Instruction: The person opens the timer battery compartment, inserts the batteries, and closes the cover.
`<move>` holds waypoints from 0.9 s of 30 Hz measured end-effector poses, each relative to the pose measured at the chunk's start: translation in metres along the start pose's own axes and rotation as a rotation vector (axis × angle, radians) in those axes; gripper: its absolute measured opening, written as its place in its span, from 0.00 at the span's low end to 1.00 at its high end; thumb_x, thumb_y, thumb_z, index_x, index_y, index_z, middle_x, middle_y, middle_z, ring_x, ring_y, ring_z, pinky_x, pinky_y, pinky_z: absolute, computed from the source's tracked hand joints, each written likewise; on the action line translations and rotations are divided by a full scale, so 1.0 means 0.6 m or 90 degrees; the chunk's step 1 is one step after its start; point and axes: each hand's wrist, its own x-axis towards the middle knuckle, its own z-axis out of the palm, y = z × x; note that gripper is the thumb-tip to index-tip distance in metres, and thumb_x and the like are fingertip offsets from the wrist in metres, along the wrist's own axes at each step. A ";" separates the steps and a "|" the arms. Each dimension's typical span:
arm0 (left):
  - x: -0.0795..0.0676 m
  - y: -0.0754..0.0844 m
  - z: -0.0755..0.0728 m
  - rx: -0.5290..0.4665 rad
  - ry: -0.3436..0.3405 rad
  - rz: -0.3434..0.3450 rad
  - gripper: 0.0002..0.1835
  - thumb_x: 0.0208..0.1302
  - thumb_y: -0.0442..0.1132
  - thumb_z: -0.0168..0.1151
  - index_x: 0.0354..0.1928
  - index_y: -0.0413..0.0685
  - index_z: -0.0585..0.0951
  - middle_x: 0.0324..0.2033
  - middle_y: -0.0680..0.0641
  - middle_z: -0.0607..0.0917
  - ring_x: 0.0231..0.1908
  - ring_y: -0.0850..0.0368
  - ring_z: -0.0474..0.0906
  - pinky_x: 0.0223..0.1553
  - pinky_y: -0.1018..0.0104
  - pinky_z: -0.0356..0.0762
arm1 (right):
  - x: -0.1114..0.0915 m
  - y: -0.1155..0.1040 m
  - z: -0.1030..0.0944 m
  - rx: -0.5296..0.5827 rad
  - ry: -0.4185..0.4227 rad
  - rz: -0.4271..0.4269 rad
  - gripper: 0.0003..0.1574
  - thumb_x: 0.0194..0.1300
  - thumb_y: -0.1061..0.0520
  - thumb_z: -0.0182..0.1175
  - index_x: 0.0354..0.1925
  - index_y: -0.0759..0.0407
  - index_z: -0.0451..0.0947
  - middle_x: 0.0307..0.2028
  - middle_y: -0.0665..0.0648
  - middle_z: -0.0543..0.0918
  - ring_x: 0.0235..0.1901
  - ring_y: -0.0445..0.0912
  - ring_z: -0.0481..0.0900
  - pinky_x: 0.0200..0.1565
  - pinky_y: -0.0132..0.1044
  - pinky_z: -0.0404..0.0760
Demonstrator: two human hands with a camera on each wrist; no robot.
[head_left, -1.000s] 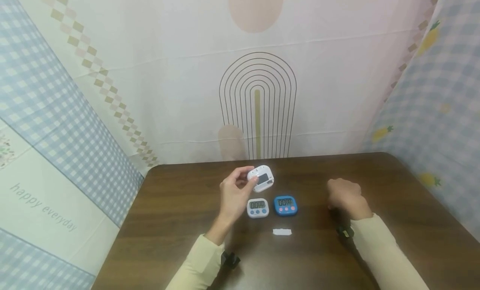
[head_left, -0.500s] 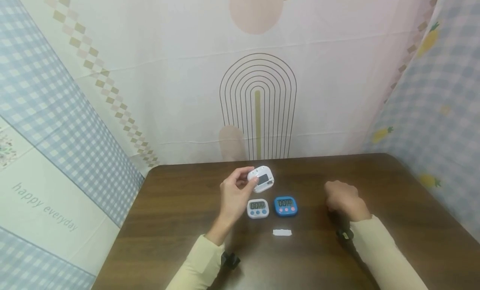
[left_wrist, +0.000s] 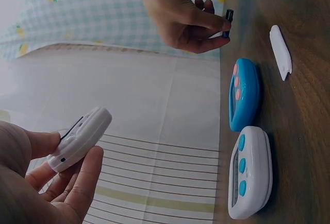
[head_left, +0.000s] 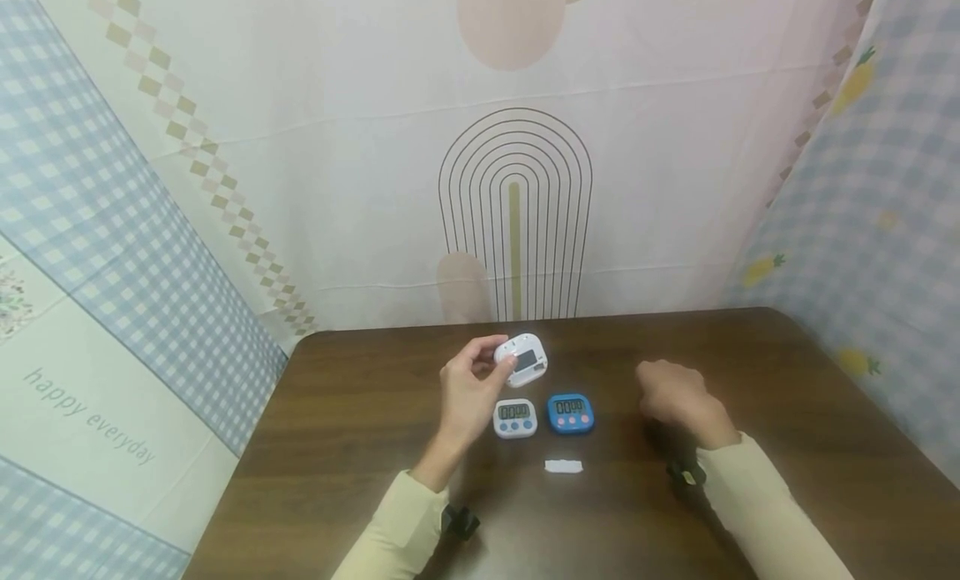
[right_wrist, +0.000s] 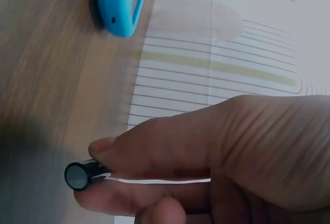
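Note:
My left hand [head_left: 467,392] holds a white digital timer [head_left: 527,343] above the back of the table, thumb on its back and fingers behind. A dark panel on that back faces me; in the left wrist view the timer [left_wrist: 85,136] appears edge-on. Off to the right, my right hand [head_left: 678,394] pinches a small dark battery [right_wrist: 79,176] between thumb and fingertip, one flat end outward. In the head view the hand hides this battery. Between the hands lie a white timer [head_left: 514,430] with blue buttons and a blue timer [head_left: 571,426] with pink buttons.
A small white flat strip [head_left: 563,466] lies on the brown wooden table [head_left: 337,447], nearer to me than the two timers. Patterned cloth [head_left: 375,188] hangs behind the table's back edge and along both sides.
The right hand has moved a little to the left, toward the blue timer. My left hand keeps the white timer in nearly the same place.

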 end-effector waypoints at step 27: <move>-0.004 -0.004 0.004 -0.001 -0.015 -0.023 0.15 0.64 0.31 0.75 0.52 0.41 0.88 0.39 0.41 0.91 0.36 0.51 0.88 0.39 0.68 0.87 | 0.004 -0.025 -0.001 0.117 0.014 -0.140 0.10 0.66 0.71 0.62 0.43 0.61 0.77 0.30 0.52 0.80 0.30 0.46 0.75 0.32 0.40 0.80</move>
